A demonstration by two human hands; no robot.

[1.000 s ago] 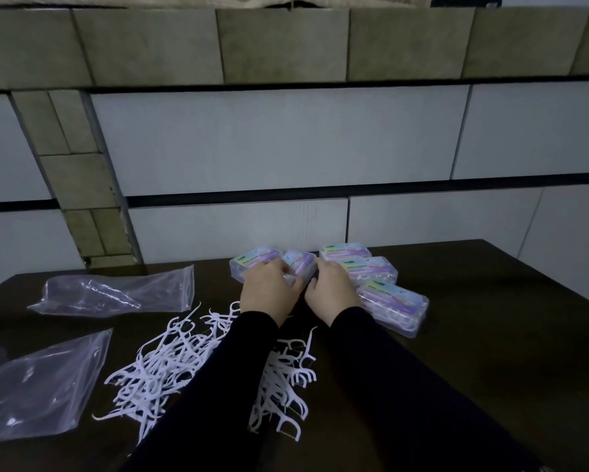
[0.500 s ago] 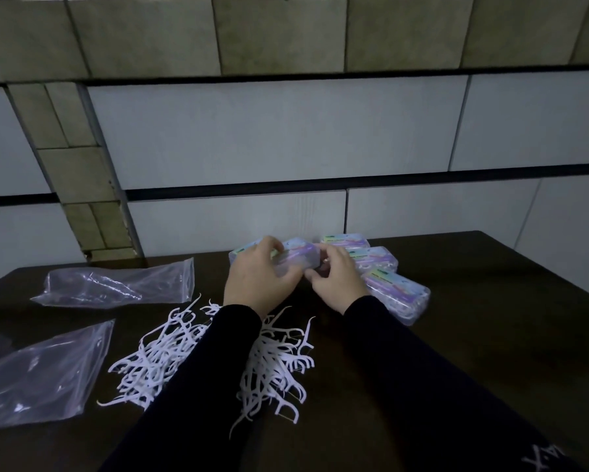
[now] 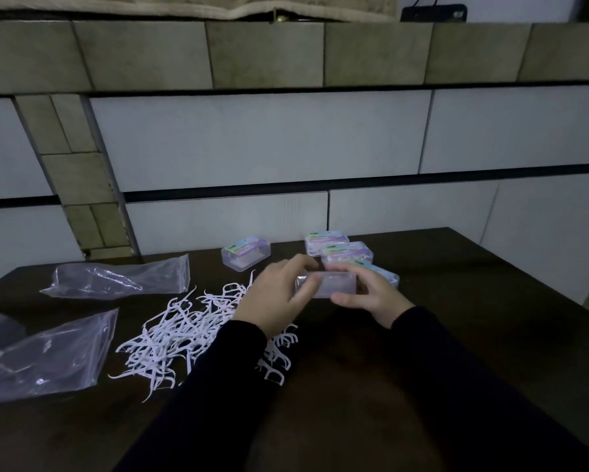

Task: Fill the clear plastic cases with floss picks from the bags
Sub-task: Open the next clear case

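Both hands hold one clear case (image 3: 327, 285) above the table (image 3: 490, 318): the left grip (image 3: 275, 303) curls round its left end, the right grip (image 3: 371, 298) pinches its right end. Four more cases sit beyond: one (image 3: 246, 252) past the left grip, three (image 3: 346, 252) behind the right. A pile of white floss picks (image 3: 184, 332) lies under the left wrist, with two bags (image 3: 116, 277) further left.

No text, brand or number can be read anywhere. The lidded case (image 3: 246, 257) standing alone at the back of the surface carries a pastel label with a green strip along one edge, but its print is too small and blurred to make out. The three stacked cases (image 3: 347, 253) to the right bear similar labels, equally illegible. The case (image 3: 325, 284) held between the hands shows no legible marking.
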